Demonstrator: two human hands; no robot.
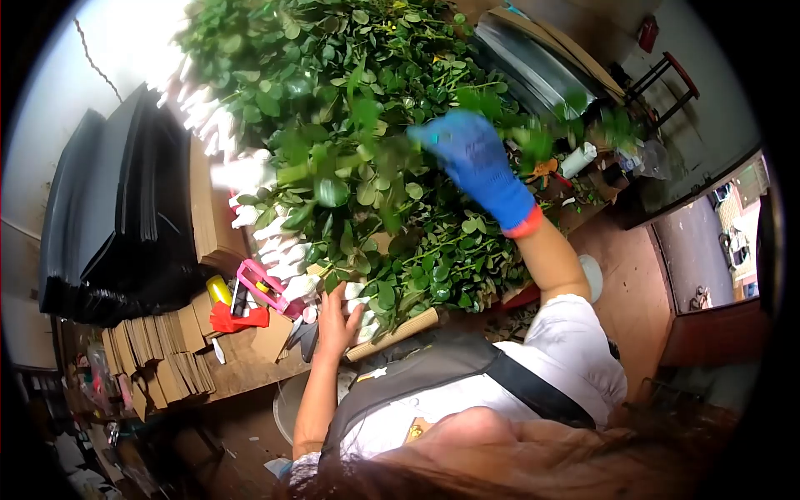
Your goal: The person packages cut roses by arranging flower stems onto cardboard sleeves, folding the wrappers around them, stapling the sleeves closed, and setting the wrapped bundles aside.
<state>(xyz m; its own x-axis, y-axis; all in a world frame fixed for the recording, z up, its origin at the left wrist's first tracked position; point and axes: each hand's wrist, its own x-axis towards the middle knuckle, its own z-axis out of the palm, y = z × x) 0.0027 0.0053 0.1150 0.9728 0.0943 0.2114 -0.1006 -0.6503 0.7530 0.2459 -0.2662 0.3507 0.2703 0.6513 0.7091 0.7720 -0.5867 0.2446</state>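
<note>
Brown wooden workbench (254, 358) along near side of cluttered room. At near edge: tan cardboard roll (392, 335). Just left of roll: bare left hand (333, 327), touching white-wrapped stem ends (287, 254), thumb spread from fingers. Left of hand: dark grey pointed blades (307, 340) and pink plastic tool (273, 298). Farther in: broad heap of green leafy stems (442, 271). Above right part of heap: right hand in blue knit glove with orange cuff (475, 158), beside blurred green leafy sprays (367, 121); finger closure not possible to tell. At far left: stack of large black sheets (133, 242). At far right: silvery plastic sheets (533, 71).

Progress, judged from layout: large heap already laid, wrapped ends toward left; sprays at glove apparently not yet laid flat; remaining quantity not determinable.

Markings: dark print on back of glove, too blurred to read; no other legible writing.
</note>
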